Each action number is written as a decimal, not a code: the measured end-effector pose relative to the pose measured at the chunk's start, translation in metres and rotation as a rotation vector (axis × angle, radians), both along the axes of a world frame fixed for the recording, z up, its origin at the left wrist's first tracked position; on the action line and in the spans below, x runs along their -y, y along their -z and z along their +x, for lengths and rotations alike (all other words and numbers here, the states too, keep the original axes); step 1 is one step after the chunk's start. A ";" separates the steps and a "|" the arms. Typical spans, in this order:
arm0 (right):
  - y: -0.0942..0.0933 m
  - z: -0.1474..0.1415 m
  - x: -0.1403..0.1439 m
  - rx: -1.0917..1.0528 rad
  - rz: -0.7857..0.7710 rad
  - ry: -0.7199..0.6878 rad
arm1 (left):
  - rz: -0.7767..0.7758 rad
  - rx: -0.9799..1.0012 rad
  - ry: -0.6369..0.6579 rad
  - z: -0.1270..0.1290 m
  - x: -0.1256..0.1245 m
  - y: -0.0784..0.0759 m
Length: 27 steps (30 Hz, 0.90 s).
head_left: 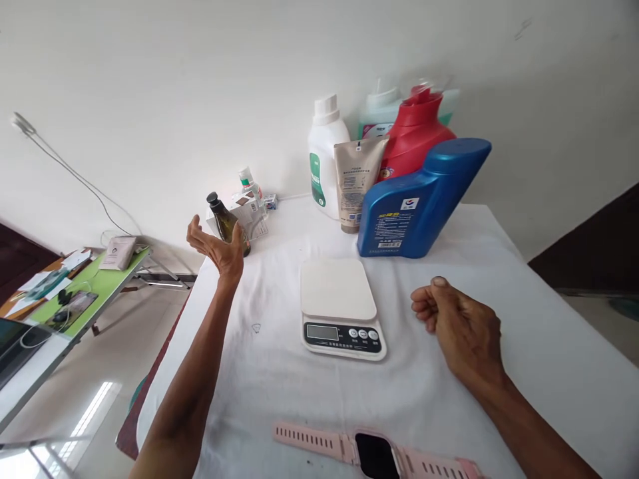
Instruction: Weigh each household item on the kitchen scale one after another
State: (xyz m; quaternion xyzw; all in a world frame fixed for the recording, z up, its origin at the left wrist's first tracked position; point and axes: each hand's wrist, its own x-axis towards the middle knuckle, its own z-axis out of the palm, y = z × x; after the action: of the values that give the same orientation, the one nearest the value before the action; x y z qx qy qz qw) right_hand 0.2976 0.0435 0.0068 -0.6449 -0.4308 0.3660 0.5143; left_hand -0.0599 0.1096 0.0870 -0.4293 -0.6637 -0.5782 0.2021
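Pale wall (150, 100), glossy floor (132, 346), bright streaked reflection (90, 416); green-topped table (110, 281) at left

To your left, a dark bottle (224, 219) is standing on the white tablecloth (279, 392), its black cap (212, 197) showing, its body partly hidden.

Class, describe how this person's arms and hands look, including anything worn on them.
The left hand and right hand are ungloved, and no ring shows, though some fingers are partly hidden. The left arm and right arm have no sleeve, watch, bracelet or cable in view.
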 end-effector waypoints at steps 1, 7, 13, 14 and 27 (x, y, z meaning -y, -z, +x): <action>0.001 0.000 0.000 0.011 0.009 -0.012 | -0.090 0.099 -0.020 -0.009 -0.004 0.006; 0.001 0.000 0.001 0.105 0.078 -0.112 | -0.398 0.342 0.066 -0.030 -0.031 0.034; 0.001 -0.001 0.000 0.070 0.038 -0.100 | -0.401 0.346 0.047 -0.030 -0.031 0.031; 0.000 -0.001 0.000 0.070 0.039 -0.102 | -0.396 0.339 0.056 -0.030 -0.026 0.030; 0.000 -0.001 0.000 0.078 0.114 -0.111 | -0.344 0.303 0.820 0.074 0.043 -0.023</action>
State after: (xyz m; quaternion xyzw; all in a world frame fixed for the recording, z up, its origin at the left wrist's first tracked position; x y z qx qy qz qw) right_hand 0.2966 0.0438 0.0068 -0.6036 -0.5058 0.3435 0.5118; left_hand 0.0141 0.0664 0.1102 -0.5944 -0.5473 -0.5481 -0.2163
